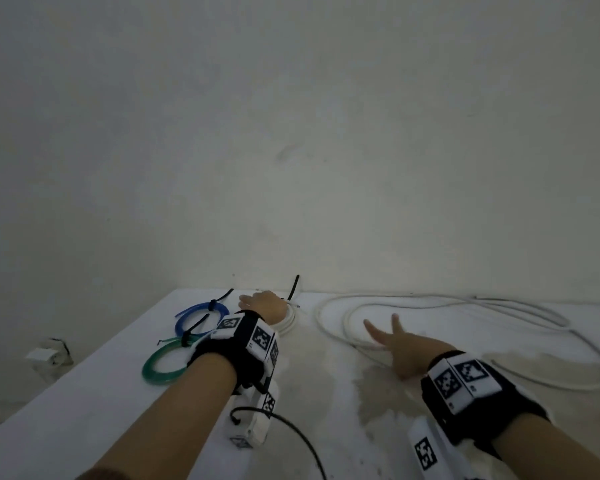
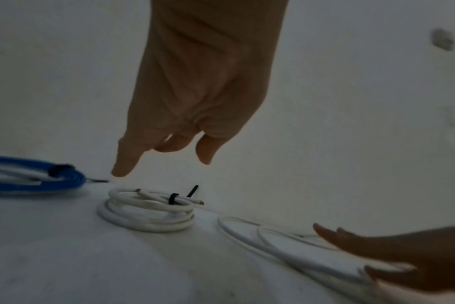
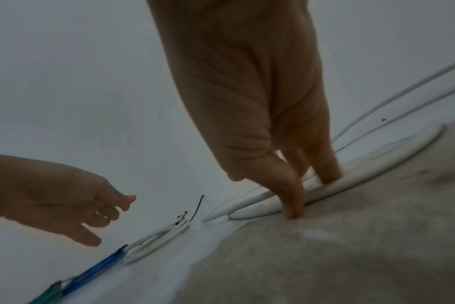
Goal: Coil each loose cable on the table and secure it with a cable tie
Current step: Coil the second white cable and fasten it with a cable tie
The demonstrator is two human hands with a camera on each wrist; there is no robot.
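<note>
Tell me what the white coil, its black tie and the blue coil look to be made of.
White coil: smooth matte plastic-sheathed cable, probably; a bare metal-looking tip shows.
Black tie: thin stiff strip, likely nylon; its tail stands up.
Blue coil: glossy, slightly see-through, seemingly plastic tubing.

A white table (image 1: 66,410) fills the lower part of the head view, from about 4 to 8 o'clock, and its far edge meets a plain pale wall (image 1: 291,133). On the tabletop, toward 5 o'clock, spreads a greyish-brown stain (image 1: 378,386) with ragged edges; the right wrist view shows it as a wide dull patch (image 3: 325,246). Off the table's left edge, at 8 o'clock, a small white boxy object (image 1: 49,356) sits low against the wall (too dim to identify). A faint smudge (image 1: 288,152) marks the wall toward 12 o'clock. The left wrist view shows a grey blotch (image 2: 442,39) on the wall at 2 o'clock.
</note>
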